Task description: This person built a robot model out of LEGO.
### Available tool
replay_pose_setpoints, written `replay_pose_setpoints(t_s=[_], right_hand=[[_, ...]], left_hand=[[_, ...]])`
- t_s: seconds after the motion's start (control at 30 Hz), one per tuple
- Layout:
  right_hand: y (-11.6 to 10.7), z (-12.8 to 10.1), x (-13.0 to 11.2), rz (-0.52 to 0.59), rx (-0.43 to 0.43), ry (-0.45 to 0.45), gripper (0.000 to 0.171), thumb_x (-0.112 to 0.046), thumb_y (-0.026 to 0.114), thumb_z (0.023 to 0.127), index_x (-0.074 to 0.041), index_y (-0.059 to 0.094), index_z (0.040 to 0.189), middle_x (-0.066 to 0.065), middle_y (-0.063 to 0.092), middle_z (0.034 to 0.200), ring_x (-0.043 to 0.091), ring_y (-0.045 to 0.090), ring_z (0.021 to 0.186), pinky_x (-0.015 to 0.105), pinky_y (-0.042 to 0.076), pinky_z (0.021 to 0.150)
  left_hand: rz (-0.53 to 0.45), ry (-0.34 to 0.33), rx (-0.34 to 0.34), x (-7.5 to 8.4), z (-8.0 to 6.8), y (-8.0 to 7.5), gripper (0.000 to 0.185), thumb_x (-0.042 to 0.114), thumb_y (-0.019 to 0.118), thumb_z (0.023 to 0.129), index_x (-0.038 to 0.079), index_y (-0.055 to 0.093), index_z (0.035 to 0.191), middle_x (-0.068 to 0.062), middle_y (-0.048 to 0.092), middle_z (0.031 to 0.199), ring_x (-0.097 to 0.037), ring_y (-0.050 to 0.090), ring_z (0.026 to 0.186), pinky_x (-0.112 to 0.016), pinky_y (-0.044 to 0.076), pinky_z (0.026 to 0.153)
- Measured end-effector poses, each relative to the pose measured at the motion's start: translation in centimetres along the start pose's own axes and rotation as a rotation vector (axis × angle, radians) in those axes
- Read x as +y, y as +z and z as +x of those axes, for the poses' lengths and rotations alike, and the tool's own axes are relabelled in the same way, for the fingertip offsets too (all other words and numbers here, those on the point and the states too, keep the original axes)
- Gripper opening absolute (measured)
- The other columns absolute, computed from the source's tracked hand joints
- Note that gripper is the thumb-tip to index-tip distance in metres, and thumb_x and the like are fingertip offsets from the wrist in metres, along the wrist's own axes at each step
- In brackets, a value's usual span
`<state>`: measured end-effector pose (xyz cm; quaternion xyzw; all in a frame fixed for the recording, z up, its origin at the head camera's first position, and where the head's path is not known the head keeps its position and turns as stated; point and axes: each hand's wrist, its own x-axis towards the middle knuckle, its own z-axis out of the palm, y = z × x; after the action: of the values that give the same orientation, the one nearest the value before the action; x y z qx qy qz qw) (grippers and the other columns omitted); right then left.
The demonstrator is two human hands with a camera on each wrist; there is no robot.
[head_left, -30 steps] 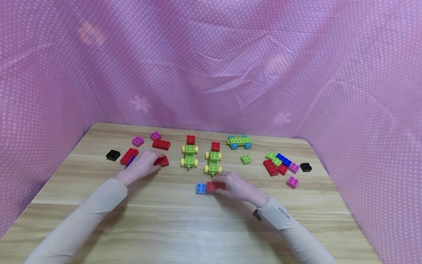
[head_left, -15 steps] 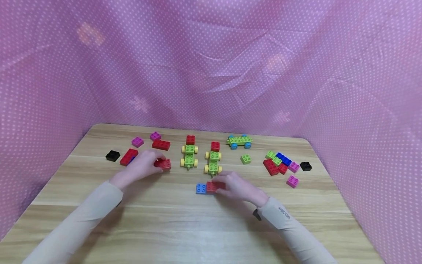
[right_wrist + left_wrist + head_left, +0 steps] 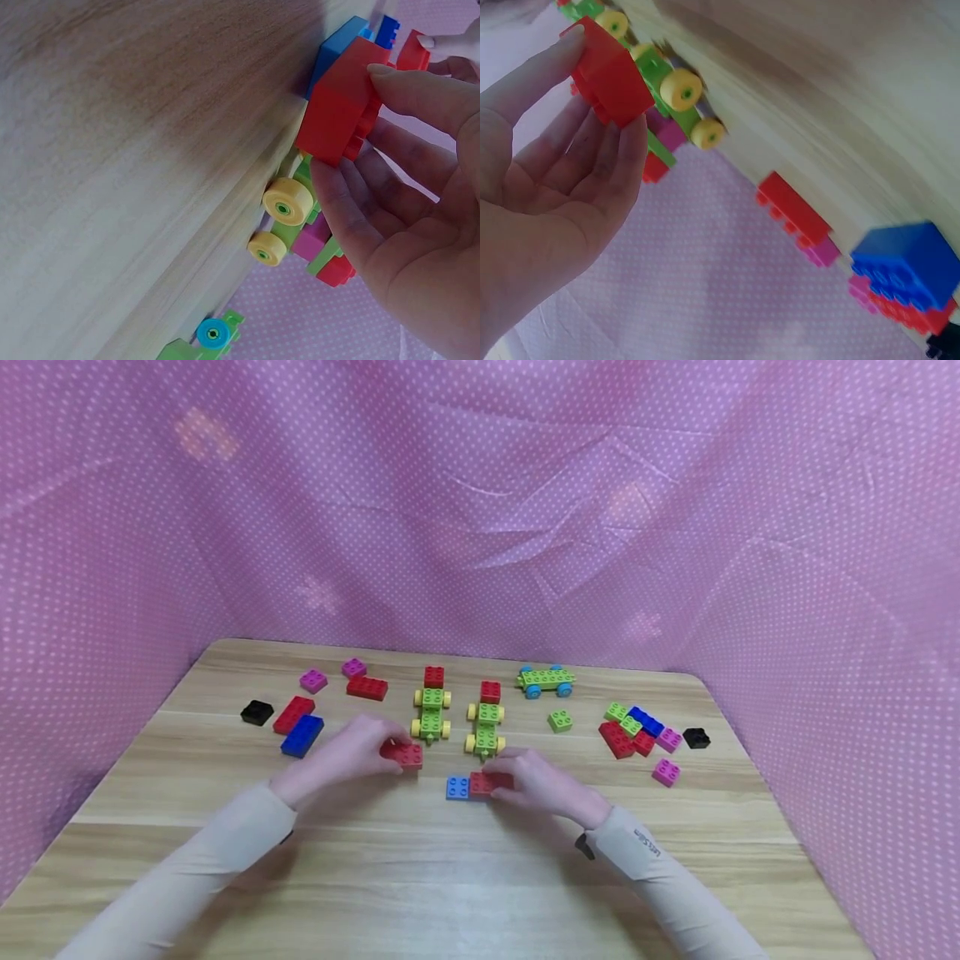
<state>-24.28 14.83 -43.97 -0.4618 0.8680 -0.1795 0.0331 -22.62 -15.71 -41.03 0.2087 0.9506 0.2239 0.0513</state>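
My left hand (image 3: pixel 358 749) pinches a red building brick (image 3: pixel 408 755) between thumb and fingers, left of the middle of the table. In the left wrist view this red brick (image 3: pixel 613 73) shows its smooth side, studs turned to the palm. My right hand (image 3: pixel 542 783) grips a second red brick (image 3: pixel 481 784), partly covered by the fingers. A light blue brick (image 3: pixel 457 787) lies against the left end of that one. Behind the hands stand two green toy cars with yellow wheels, a left car (image 3: pixel 431 714) and a right car (image 3: pixel 486 729), each with red at its far end.
To the left lie a dark blue brick (image 3: pixel 302 736), red bricks, a black brick (image 3: pixel 257 713) and two pink ones. A green car with blue wheels (image 3: pixel 546 680) stands at the back. Rightward are a green brick (image 3: pixel 559 721) and a mixed cluster (image 3: pixel 630 727). Pink dotted cloth (image 3: pixel 480 527) encloses the table.
My left hand has carried its red brick rightward and nearer, towards the right hand, uncovering the dark blue brick. The right hand has stayed on its red brick.
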Motion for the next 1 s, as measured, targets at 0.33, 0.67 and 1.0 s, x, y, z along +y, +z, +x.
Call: replay_pose_setpoints(t_s=[0.33, 0.67, 1.0], right_hand=[[0.0, 0.0, 0.0, -0.004, 0.001, -0.009, 0.032, -0.014, 0.074, 0.088, -0.004, 0.070, 0.118, 0.010, 0.073, 0.112, 0.017, 0.070, 0.099, 0.024, 0.059, 0.086], [0.0, 0.2, 0.1, -0.003, -0.008, -0.006, 0.031, -0.013, 0.073, 0.089, -0.004, 0.070, 0.118, 0.011, 0.073, 0.111, 0.017, 0.070, 0.097, 0.024, 0.059, 0.085], [0.0, 0.3, 0.0, -0.002, -0.009, 0.006, 0.028, -0.013, 0.073, 0.088, -0.005, 0.071, 0.116, 0.008, 0.073, 0.105, 0.014, 0.068, 0.090, 0.021, 0.058, 0.080]], left_hand=[[-0.072, 0.011, -0.066, 1.7, 1.1, 1.6, 0.035, 0.014, 0.084, 0.079, 0.012, 0.072, 0.111, 0.001, 0.073, 0.099, -0.008, 0.062, 0.085, -0.028, 0.057, 0.081], [-0.088, 0.050, -0.099, 2.9, 2.1, 3.0, 0.032, 0.016, 0.084, 0.079, 0.013, 0.073, 0.108, 0.004, 0.072, 0.096, -0.006, 0.061, 0.084, -0.024, 0.056, 0.078], [-0.078, 0.129, -0.087, 3.6, 2.6, 4.0, 0.033, 0.016, 0.084, 0.078, 0.012, 0.072, 0.108, 0.002, 0.072, 0.098, -0.007, 0.062, 0.086, -0.025, 0.055, 0.079]])
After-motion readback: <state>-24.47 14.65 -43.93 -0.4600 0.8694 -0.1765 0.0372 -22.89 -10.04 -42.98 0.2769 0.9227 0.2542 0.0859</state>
